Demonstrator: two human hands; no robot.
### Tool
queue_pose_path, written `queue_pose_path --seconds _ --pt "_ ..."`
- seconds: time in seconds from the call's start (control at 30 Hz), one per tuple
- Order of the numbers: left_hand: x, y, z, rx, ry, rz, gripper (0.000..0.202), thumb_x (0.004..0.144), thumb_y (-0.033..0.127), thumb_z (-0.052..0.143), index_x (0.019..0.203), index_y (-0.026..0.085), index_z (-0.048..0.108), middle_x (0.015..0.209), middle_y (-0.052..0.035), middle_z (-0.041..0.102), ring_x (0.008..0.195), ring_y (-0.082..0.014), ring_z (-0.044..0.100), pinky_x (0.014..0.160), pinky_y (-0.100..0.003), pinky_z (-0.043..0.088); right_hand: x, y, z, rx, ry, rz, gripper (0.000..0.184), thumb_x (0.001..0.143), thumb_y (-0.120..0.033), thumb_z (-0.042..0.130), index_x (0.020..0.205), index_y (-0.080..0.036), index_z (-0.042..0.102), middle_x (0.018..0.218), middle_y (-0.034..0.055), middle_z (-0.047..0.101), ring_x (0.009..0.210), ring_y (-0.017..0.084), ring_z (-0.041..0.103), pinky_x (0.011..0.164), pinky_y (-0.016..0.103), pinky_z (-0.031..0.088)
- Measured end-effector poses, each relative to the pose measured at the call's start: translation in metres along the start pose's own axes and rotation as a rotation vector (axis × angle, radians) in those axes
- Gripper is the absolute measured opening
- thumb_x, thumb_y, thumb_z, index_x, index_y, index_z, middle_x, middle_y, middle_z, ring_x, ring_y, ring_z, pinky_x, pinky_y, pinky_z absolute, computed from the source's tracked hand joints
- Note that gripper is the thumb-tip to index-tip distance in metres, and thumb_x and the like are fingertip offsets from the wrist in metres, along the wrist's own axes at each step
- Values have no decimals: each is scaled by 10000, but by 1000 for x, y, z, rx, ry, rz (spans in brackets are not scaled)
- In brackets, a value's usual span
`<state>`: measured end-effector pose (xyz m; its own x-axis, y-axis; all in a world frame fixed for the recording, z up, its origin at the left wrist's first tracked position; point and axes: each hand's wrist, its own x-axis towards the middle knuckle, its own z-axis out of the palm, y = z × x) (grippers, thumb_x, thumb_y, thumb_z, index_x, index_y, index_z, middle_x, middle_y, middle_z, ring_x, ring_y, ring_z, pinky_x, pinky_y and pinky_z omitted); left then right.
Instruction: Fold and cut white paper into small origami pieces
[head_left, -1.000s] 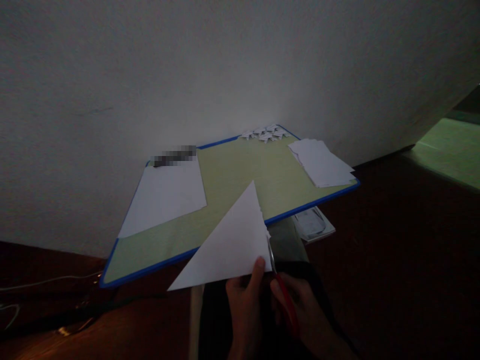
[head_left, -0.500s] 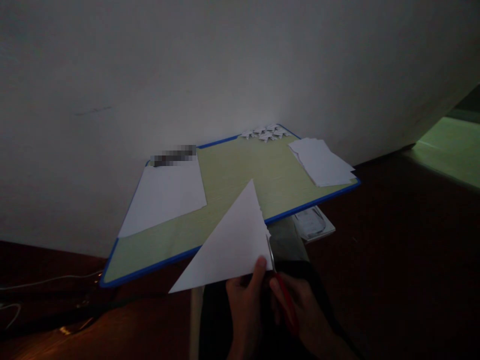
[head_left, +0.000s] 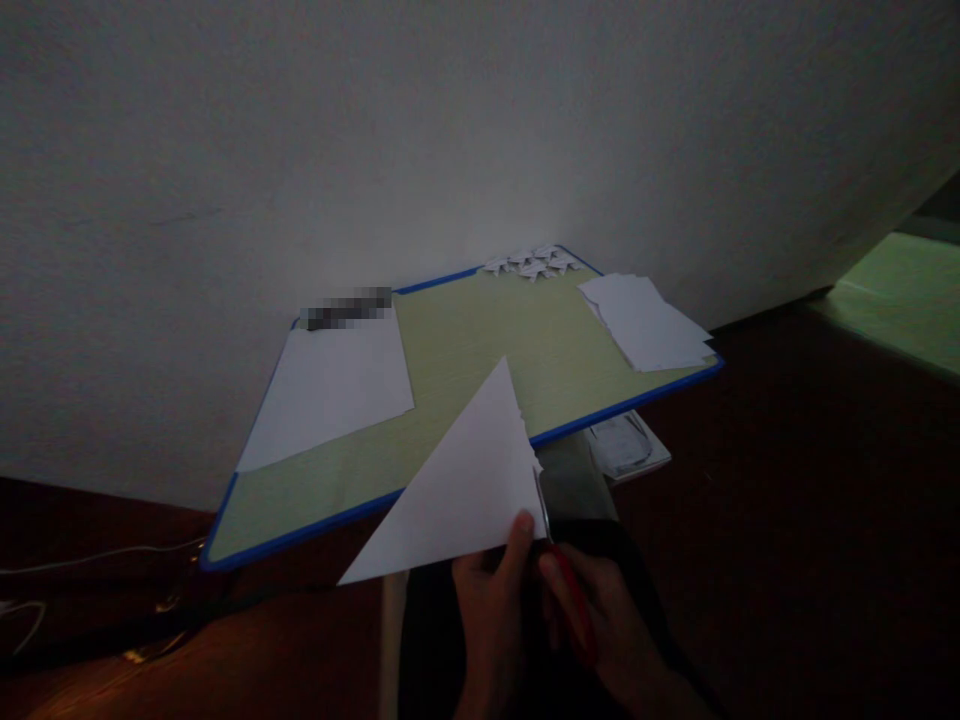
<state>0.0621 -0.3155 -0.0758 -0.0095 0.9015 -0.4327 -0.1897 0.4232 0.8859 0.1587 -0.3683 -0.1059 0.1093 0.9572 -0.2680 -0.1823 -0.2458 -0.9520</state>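
A white paper triangle (head_left: pixel 465 475) is pinched by my left hand (head_left: pixel 491 605), with the thumb lying on top near its lower right corner. Its right edge is ragged partway up. My right hand (head_left: pixel 615 620) is closed around the red handles of a pair of scissors (head_left: pixel 576 600). The narrow metal blades lie along the paper's right edge, close to my left thumb. The fingers under the paper are partly hidden. Both hands are in front of the near edge of a pale folding table (head_left: pixel 480 340) with a blue rim.
White paper sheets (head_left: pixel 330 385) lie at the table's left, partly under a blurred patch. Several small paper stars (head_left: pixel 536 262) sit at the back by the wall (head_left: pixel 450 130). More sheets (head_left: pixel 645 325) are stacked at right. A booklet (head_left: pixel 628 447) lies below the table's near edge.
Almost nothing differs. The view has shifted very slightly, while both hands, the paper and the scissors keep nearly the same positions.
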Motion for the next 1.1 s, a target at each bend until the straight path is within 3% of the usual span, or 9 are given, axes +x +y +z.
queue_pose_path --seconds 0.37,0.6,0.83,1.0,1.1 --pt "3 -1 -1 -10 35 23 469 651 550 928 712 114 766 603 -67 709 558 -214 685 420 -235 485 1 0 0 -16 2 -6 614 932 -770 543 777 -179 607 602 -23 557 478 98 543 463 213 416" --pt "3 1 -1 -5 32 55 485 662 525 935 848 95 808 754 -103 778 718 -251 748 530 -253 563 0 2 1 -7 11 -1 620 929 -771 550 760 -176 599 587 -25 553 469 95 536 454 212 404" --pt "4 -1 -4 10 38 65 484 666 533 932 834 97 807 769 -106 793 751 -257 764 604 -266 598 2 5 1 -26 15 35 614 907 -786 568 771 -188 579 608 -35 546 464 90 532 437 204 415" --pt "4 2 -4 16 31 72 535 657 541 929 914 82 831 873 -145 820 838 -303 776 742 -348 633 0 6 1 -76 -2 59 641 889 -821 549 769 -192 567 600 -37 533 464 87 516 434 201 406" --pt "4 4 -4 12 53 76 527 651 538 932 897 82 831 826 -136 809 793 -291 766 702 -339 617 -4 11 -3 -110 0 85 662 871 -841 551 755 -190 567 578 -37 516 473 86 488 440 203 392"
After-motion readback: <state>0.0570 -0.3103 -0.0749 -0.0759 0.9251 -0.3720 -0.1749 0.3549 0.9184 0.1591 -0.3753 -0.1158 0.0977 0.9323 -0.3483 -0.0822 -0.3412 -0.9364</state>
